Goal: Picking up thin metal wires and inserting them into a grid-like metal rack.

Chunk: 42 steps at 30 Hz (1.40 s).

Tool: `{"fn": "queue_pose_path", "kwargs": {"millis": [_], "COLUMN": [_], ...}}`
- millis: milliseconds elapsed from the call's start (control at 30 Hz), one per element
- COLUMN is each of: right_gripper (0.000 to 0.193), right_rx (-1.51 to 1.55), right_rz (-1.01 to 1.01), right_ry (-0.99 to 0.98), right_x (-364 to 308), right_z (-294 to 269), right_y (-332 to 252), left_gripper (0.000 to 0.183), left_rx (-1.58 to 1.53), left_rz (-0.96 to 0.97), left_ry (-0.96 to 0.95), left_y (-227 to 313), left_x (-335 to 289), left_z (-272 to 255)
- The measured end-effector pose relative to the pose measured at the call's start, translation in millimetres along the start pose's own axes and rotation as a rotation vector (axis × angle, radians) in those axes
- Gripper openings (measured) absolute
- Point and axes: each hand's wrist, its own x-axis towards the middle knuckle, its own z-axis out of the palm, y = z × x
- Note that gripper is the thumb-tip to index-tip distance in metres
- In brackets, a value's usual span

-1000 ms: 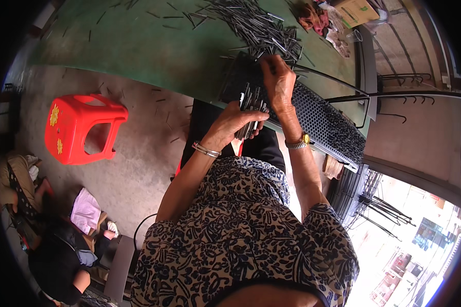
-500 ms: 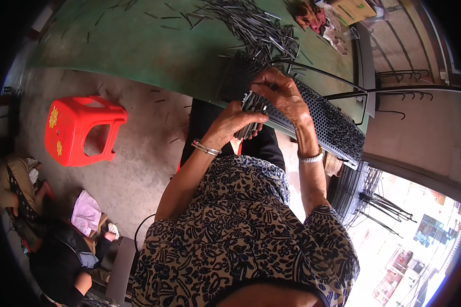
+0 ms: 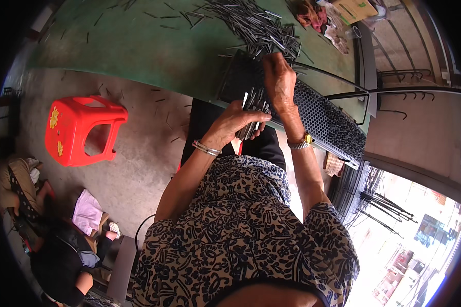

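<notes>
My left hand (image 3: 232, 121) is wrapped round a bundle of thin dark rods (image 3: 250, 124), with the thumb across it and uneven ends sticking up. Farther out, my right hand (image 3: 280, 84) is closed, its fingers pinched downward over a perforated tray (image 3: 312, 108). What those fingertips hold, if anything, is hidden by the hand. Dark bits fill many of the tray's holes toward its right end, while holes nearer my right wrist show bare. Just beyond the tray's far left corner lies a loose pile of dark rods (image 3: 253, 28).
The tray rests at the right edge of a green table (image 3: 138, 56), where more rods lie scattered. Black metal bars (image 3: 338, 77) cross above the tray. On the floor at left stands a red plastic stool (image 3: 69, 130). Another person (image 3: 61, 261) sits at lower left.
My right hand has moved away from the bundle, outward over the perforated tray, and its wrist has turned. My left hand stays nearly in place with the rods.
</notes>
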Motion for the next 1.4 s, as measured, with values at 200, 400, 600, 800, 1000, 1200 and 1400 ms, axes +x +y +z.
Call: {"fn": "queue_pose_path", "kwargs": {"millis": [200,400,600,800,1000,1200,1400], "right_gripper": [0.013,0.023,0.015,0.008,0.008,0.013,0.024], "right_rx": [-0.206,0.369,0.48,0.057,0.02,-0.208,0.327], "right_rz": [-0.148,0.129,0.186,0.085,0.056,-0.008,0.243], "right_ry": [-0.045,-0.658,-0.628,-0.052,-0.012,-0.089,-0.515], "right_x": [-2.7,-4.7,-6.8,0.9,-2.1,-4.7,-3.6], "right_z": [-7.8,-56.6,-61.7,-40.5,-13.1,-15.5,-58.3], "right_y": [-9.5,-19.4,-16.3,-13.6,1.8,-12.6,-3.9], "left_gripper": [0.019,0.018,0.016,0.016,0.016,0.015,0.015], "left_rx": [0.009,0.104,0.111,0.023,-0.104,-0.171,-0.131], "left_rz": [0.001,-0.015,0.009,-0.069,-0.088,-0.044,-0.057], "left_ry": [0.02,0.036,-0.001,0.004,0.009,-0.02,-0.007], "left_y": [0.2,2.0,2.6,1.9,0.3,-3.0,-3.5], "left_x": [0.2,-3.8,-3.2,-0.6,3.4,6.5,3.4], "left_z": [1.9,3.2,8.9,4.4,7.6,4.7,5.3]}}
